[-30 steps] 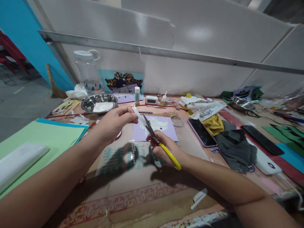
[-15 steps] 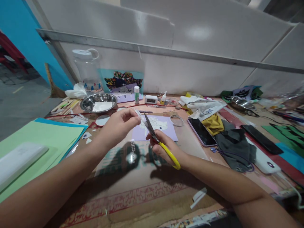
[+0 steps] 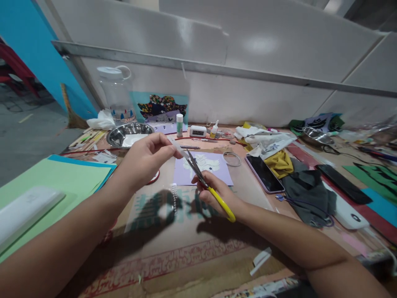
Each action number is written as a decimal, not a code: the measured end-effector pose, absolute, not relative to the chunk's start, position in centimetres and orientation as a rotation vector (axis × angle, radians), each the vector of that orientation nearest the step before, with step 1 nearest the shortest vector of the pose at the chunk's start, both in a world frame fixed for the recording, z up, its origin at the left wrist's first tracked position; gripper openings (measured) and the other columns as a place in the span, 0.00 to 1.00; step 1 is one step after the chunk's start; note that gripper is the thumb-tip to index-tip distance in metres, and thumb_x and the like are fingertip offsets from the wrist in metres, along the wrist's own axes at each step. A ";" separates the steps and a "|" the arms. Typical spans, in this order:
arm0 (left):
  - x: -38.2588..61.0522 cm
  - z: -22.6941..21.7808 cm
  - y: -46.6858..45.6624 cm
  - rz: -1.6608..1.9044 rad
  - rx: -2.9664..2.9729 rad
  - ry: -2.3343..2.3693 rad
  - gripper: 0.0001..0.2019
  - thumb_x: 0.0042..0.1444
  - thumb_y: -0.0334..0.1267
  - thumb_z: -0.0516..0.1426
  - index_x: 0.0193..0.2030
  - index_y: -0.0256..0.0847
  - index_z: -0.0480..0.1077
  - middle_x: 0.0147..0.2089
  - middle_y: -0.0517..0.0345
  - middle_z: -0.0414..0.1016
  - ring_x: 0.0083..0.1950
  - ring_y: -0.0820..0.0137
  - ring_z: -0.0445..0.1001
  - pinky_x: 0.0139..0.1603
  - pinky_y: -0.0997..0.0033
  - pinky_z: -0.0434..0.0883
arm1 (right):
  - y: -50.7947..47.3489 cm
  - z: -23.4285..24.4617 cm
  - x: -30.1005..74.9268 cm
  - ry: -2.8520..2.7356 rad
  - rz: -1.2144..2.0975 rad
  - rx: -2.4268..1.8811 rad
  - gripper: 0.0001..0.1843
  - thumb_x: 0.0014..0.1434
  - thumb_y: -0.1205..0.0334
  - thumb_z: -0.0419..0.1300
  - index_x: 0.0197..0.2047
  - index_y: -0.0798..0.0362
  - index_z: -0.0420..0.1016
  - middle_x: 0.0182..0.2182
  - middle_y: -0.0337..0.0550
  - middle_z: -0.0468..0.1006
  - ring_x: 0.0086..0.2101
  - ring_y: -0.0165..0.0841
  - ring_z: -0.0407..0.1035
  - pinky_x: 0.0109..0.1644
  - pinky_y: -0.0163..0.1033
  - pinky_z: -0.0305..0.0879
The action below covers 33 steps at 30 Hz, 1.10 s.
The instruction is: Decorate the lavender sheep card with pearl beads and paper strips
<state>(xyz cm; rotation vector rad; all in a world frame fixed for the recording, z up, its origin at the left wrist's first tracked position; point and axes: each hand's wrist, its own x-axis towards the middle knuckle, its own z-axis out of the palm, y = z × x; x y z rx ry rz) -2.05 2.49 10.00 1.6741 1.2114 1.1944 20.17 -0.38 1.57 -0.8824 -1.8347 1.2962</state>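
Between the thumb and fingers of my left hand (image 3: pixel 151 155) is a thin white strip (image 3: pixel 178 145), pointing towards the scissors. My right hand (image 3: pixel 217 191) grips yellow-handled scissors (image 3: pixel 221 203), their dark blades angled up and left, with the tips close to the strip's end. Whether the blades touch the strip I cannot tell. Behind the blades lies a purple sheet (image 3: pixel 182 178) bearing a white, textured cut-out shape (image 3: pixel 206 161) with small dark flowers. A strand of small beads (image 3: pixel 174 198) rests on the table below my left hand.
Left are green sheets (image 3: pixel 77 176) with a white power bank (image 3: pixel 31 213) and a metal bowl (image 3: pixel 130 126). A glue stick (image 3: pixel 179 126) stands at the back. Right lie a phone (image 3: pixel 263 174), grey cloth (image 3: pixel 305 192) and yellow cloth (image 3: pixel 279 163). Paper scraps (image 3: pixel 261 260) lie near the front edge.
My left hand has moved slightly up and left with the white strip, away from the blades. The scissor blades have closed somewhat, while my right hand stays nearly in place.
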 end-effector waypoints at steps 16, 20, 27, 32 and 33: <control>-1.6 9.5 2.3 1.249 1.650 1.100 0.05 0.59 0.35 0.58 0.32 0.41 0.67 0.30 0.60 0.79 0.36 0.69 0.78 0.43 0.67 0.74 | -0.3 1.5 20.1 -1.868 1.233 -0.905 0.30 0.57 0.32 0.60 0.47 0.50 0.67 0.30 0.35 0.62 0.29 0.29 0.55 0.32 0.37 0.54; -1.2 9.3 2.1 1.239 1.658 1.081 0.05 0.59 0.34 0.58 0.32 0.41 0.66 0.30 0.60 0.79 0.36 0.69 0.78 0.43 0.67 0.74 | -0.3 1.7 20.0 -1.870 1.246 -0.916 0.30 0.58 0.32 0.60 0.48 0.50 0.67 0.30 0.35 0.62 0.29 0.28 0.55 0.32 0.37 0.54; -1.0 9.3 1.8 1.179 1.694 1.094 0.05 0.59 0.34 0.57 0.32 0.41 0.66 0.32 0.59 0.80 0.38 0.68 0.79 0.42 0.67 0.74 | -0.3 1.4 20.1 -1.867 1.255 -0.897 0.31 0.57 0.31 0.59 0.48 0.50 0.66 0.31 0.35 0.62 0.29 0.29 0.55 0.32 0.37 0.54; -0.8 9.5 1.4 1.097 1.819 1.188 0.04 0.59 0.34 0.57 0.32 0.42 0.68 0.34 0.60 0.81 0.39 0.69 0.79 0.39 0.71 0.73 | -0.3 1.5 20.2 -1.876 1.262 -0.904 0.31 0.58 0.31 0.59 0.48 0.50 0.66 0.30 0.35 0.62 0.29 0.29 0.55 0.32 0.37 0.54; -0.8 9.5 1.3 1.082 1.841 1.213 0.04 0.59 0.34 0.57 0.32 0.42 0.69 0.33 0.60 0.81 0.38 0.69 0.79 0.37 0.72 0.72 | -0.3 1.5 20.2 -1.880 1.258 -0.904 0.31 0.58 0.31 0.59 0.48 0.50 0.66 0.30 0.34 0.62 0.29 0.29 0.55 0.32 0.36 0.54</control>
